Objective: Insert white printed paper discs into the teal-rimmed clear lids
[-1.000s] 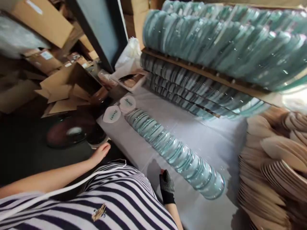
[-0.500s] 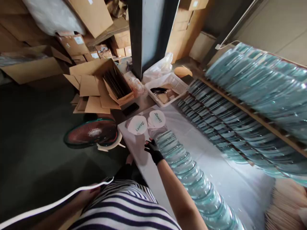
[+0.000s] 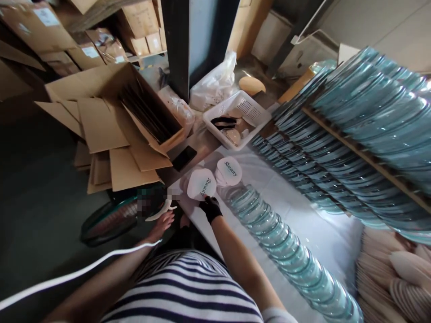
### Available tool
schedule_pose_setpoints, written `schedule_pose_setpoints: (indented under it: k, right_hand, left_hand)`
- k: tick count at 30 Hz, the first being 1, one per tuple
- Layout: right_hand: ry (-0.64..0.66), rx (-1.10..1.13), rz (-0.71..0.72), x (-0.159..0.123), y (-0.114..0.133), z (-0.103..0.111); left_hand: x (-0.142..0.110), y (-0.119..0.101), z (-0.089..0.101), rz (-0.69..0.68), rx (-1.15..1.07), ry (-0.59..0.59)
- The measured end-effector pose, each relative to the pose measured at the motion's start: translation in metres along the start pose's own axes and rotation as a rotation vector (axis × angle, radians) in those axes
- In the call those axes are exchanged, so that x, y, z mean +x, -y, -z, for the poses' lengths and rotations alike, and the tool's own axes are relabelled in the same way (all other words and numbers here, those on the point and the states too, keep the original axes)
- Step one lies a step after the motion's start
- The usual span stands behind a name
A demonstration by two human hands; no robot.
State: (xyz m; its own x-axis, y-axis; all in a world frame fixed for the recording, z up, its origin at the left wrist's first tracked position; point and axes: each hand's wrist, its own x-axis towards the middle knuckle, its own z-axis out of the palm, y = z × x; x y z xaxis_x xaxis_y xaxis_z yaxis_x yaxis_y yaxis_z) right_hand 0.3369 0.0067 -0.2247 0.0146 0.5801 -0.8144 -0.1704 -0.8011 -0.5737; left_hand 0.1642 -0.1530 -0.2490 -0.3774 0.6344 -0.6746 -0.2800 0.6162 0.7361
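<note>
My right hand [image 3: 211, 209], in a black fingerless glove, is at the near edge of a stack of round pale-pink cards [image 3: 200, 183] with printed lettering. Its fingers are bent together on the top card's rim; the fingertips are partly hidden. A second stack of the same cards [image 3: 229, 170] lies just to the right. My bare left hand [image 3: 163, 225] hangs off the table's left side, fingers stretched out and holding nothing, near the fan. Right of my gloved hand, a long overlapping row of clear glass plates [image 3: 279, 237] runs toward me along the white-covered table [image 3: 310, 215].
Tall rows of stacked glass [image 3: 336, 148] line the right side. A white plastic basket [image 3: 215, 134] and a dark phone [image 3: 184, 158] lie at the far end. Left stand an open cardboard box [image 3: 101, 125] and a fan [image 3: 111, 215]. A white cord [image 3: 90, 265] crosses at lower left.
My right hand has moved onto the near edge of the left card stack, its fingers drawn together. My left hand has come up into clear view beside the table. The camera view has shifted.
</note>
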Motion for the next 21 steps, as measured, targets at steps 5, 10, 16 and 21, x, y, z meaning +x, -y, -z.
schedule_pose_setpoints:
  k: [5, 10, 16, 21]
  right_hand:
    - [-0.111, 0.023, 0.003, -0.004, 0.009, -0.004]
    - [-0.095, 0.000, -0.009, -0.004, 0.010, -0.004]
    - [-0.089, 0.005, -0.024, -0.002, 0.011, -0.002]
    - [-0.065, 0.024, -0.057, -0.002, 0.008, -0.001]
  left_hand:
    - [0.063, -0.052, -0.074, 0.146, -0.195, -0.029]
    - [0.076, -0.066, -0.099, 0.121, -0.206, -0.042]
    - [0.074, -0.057, -0.091, 0.006, -0.128, -0.076]
    - [0.077, -0.060, -0.087, -0.163, -0.005, -0.112]
